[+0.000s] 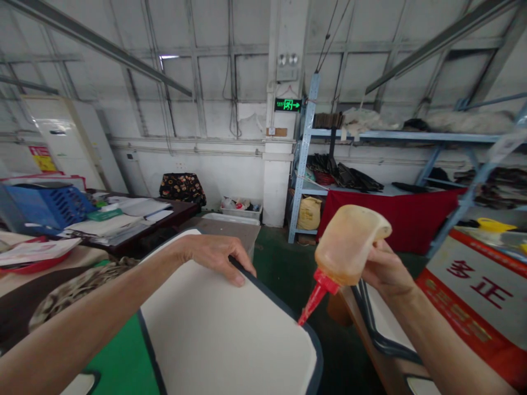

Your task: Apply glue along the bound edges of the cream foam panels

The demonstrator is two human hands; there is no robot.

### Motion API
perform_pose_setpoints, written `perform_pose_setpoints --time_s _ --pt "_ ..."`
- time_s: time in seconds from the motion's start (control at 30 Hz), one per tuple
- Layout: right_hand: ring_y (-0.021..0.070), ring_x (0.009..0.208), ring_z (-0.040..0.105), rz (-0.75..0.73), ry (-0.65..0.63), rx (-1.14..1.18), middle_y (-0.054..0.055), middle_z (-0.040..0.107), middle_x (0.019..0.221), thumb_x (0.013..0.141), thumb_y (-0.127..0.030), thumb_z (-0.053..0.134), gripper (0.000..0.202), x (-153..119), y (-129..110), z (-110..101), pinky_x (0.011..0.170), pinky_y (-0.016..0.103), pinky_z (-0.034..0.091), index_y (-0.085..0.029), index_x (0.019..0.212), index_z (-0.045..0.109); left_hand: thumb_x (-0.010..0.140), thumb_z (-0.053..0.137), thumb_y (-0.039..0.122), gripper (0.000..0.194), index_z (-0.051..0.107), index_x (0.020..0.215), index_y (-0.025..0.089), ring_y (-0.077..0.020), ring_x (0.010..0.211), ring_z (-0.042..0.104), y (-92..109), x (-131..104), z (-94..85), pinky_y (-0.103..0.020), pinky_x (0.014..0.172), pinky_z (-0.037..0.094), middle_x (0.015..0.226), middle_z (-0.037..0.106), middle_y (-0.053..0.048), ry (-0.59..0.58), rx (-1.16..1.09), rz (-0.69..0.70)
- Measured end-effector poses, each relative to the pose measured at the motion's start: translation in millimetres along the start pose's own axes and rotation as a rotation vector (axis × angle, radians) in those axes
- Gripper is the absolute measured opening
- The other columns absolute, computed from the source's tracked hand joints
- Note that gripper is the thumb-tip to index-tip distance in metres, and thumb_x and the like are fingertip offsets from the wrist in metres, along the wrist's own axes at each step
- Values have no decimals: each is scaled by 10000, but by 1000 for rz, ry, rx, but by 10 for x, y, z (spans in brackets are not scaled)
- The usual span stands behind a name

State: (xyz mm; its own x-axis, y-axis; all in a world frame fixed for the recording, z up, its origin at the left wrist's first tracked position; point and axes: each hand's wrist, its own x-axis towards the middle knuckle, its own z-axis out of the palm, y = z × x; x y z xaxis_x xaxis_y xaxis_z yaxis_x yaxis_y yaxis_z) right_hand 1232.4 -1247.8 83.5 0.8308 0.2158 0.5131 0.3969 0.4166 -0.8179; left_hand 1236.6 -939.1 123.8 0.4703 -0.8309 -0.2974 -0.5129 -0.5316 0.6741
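A cream panel (230,329) with rounded corners and a dark blue edge strip fills the lower middle of the view. My left hand (224,255) is closed on its far edge, thumb on the cream face and fingers over the dark strip. In my right hand (385,269) is a translucent squeeze bottle (343,241) of yellowish liquid, tipped downward. Its red nozzle (313,302) points at the panel's right corner, its tip at the inner side of the dark strip. Part of my right fingers is hidden behind the bottle.
More dark-edged panels (389,318) lie on a bench at the right, beside a red and white box (486,291). A green surface (123,362) shows below the panel. Papers and a blue basket (53,203) are at the left; blue shelving (302,159) stands ahead.
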Motion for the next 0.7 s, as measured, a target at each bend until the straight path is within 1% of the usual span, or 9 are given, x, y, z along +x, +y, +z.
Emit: perform_pose_setpoints --time_s 0.1,0.23,0.3,0.47,0.57,0.7 --pt "158 508 621 -9 11 15 -11 676 649 485 -376 877 360 24 38 15 516 235 535 -249 768 696 820 609 311 370 684 1082 61 -249 987 621 0 -46 14 -253 864 455 1064 700 -97 35 -1 -6" --pt "221 578 649 8 59 -25 16 672 646 472 -405 872 390 36 66 11 591 326 560 -231 757 672 818 608 343 387 689 1086 77 -249 986 617 -12 -100 36 -243 851 456 1071 700 -76 55 -27 -27" --pt "236 586 651 10 82 -55 18 664 626 458 -423 872 399 33 65 12 604 347 563 -230 735 658 815 610 344 385 690 1087 84 -246 983 617 -23 -118 43 -243 846 459 1071 701 -67 59 -45 -39" --pt "198 514 624 -42 103 -81 3 655 604 449 -442 871 404 23 50 54 511 293 546 -236 730 668 819 602 323 367 691 1082 83 -247 976 618 -42 -140 39 -248 842 459 1056 705 -62 74 -53 -48" --pt "175 479 607 -44 108 -59 2 660 613 437 -427 879 400 17 49 67 474 262 529 -233 723 678 819 601 305 358 691 1074 70 -250 965 623 -56 -151 35 -246 831 462 1036 710 -69 88 -41 -51" --pt "182 492 618 -49 122 -33 -1 661 613 444 -404 885 387 -9 63 25 503 276 541 -238 728 681 805 617 317 365 698 1059 68 -250 936 630 -106 -187 39 -239 798 475 1016 717 -67 135 -42 -60"
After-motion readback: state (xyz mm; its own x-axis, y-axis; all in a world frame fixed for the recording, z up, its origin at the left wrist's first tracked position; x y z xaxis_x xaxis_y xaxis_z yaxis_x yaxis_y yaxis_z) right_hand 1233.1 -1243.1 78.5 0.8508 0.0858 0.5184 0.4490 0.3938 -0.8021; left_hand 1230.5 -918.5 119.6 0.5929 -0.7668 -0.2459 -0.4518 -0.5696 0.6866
